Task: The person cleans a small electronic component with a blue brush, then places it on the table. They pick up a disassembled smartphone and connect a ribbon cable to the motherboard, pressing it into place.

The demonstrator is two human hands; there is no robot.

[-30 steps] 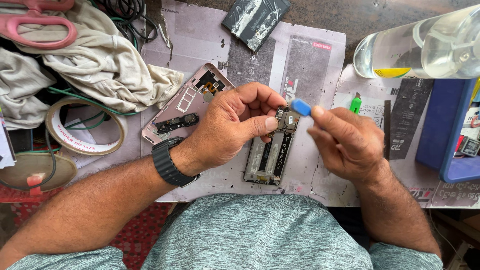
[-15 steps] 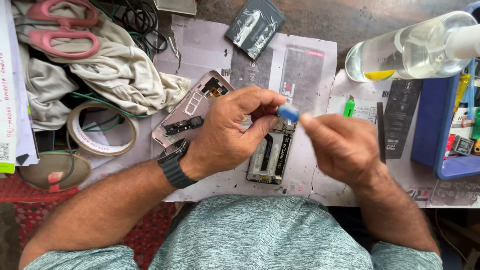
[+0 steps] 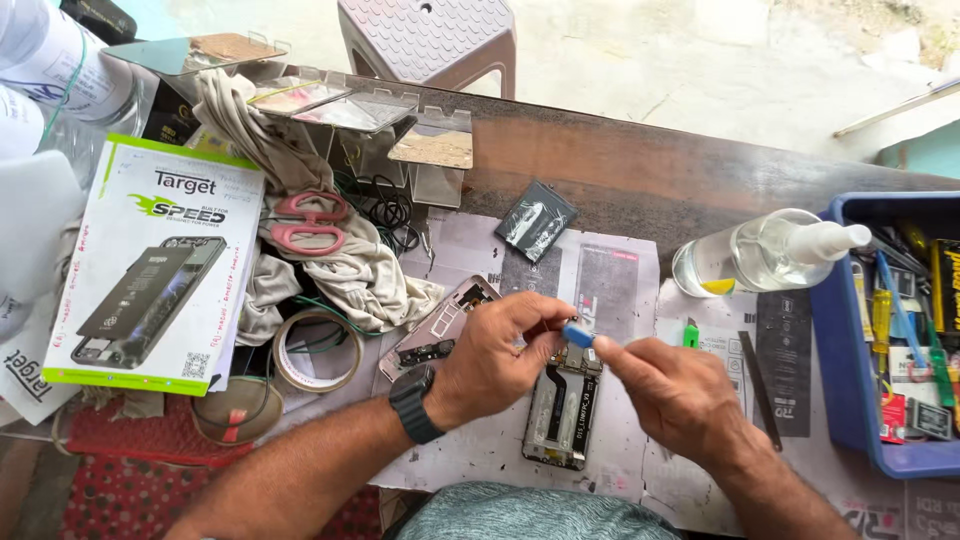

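An opened phone frame, dark and rectangular with its inner metal and circuitry exposed [image 3: 562, 410], lies flat on a sheet of printed paper [image 3: 480, 455] near the front edge of the brown wooden table [image 3: 620, 170], its long side running near to far. At its far end sits a small blue plastic pry tool [image 3: 577, 334], a stubby flat piece tilted down toward the frame's top edge.

The right hand [image 3: 680, 395] comes in from the near right, palm turned down, and pinches the blue tool between thumb and forefinger, closed tight on it. The left hand [image 3: 500, 350], with a black wristwatch [image 3: 413, 403] on its wrist, reaches in from the near left, fingers curled over the frame's far end, fingertips together just beside the blue tool; whether they grip a part there cannot be told.

Just left of the left hand lies a silvery-pink phone back cover [image 3: 440, 325]. Farther left are a roll of clear tape [image 3: 316, 350] and pink-handled scissors [image 3: 308, 222] on a beige cloth [image 3: 350, 275]. To the right stand a clear spray bottle lying on its side [image 3: 765, 252] and a blue plastic tray of tools [image 3: 840, 380]
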